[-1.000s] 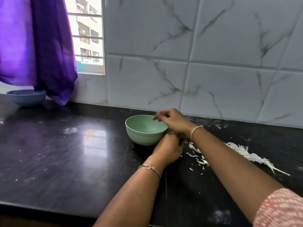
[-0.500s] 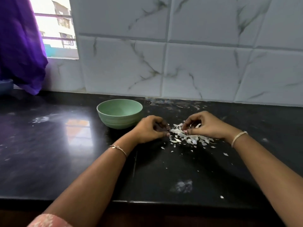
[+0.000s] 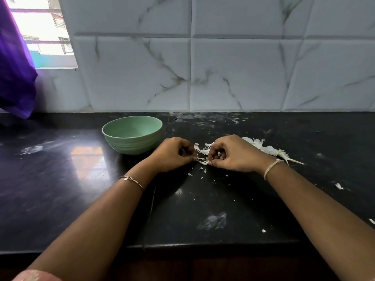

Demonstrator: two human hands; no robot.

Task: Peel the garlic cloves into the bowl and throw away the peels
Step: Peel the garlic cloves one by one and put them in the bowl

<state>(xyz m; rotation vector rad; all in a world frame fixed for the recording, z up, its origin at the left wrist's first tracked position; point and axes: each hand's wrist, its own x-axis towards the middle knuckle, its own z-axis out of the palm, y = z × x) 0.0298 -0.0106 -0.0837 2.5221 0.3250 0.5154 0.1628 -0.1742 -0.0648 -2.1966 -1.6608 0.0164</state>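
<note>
Left hand: we see the left hand [image 3: 172, 154] low over the worktop, just to the right of the bowl. Its fingers are curled inward and its grip is closed on one end of a small pale garlic clove [image 3: 203, 162].
Right hand: the right hand [image 3: 233, 153] faces the left one, also with curled fingers. Its thumb and forefinger pinch the other end of the same garlic clove, so this grip is closed on it too.
Garlic clove: it sits between the fingertips of both hands, very low over the worktop. We cannot tell if it touches the surface.
Peels: a heap of thin white papery peels [image 3: 263, 148] lies on the worktop just behind the right hand and stretches to the right past the wrist. Small white flakes [image 3: 338, 186] are scattered in front of the hands and further right.
Bowl: a round pale green bowl [image 3: 132, 144] stands upright on the worktop, near the left hand but not touching it. We cannot see its bottom.
Worktop: a glossy black stone worktop [image 3: 60, 189] reflects window light on its left part.
Wrists: we notice a thin metal bracelet [image 3: 132, 180] on the left wrist and a pale thread band [image 3: 271, 169] on the right wrist.
Background: white marble-pattern wall tiles [image 3: 233, 74] stand behind the worktop. A purple curtain [image 3: 14, 78] and a bright window [image 3: 44, 33] are at the upper left.
</note>
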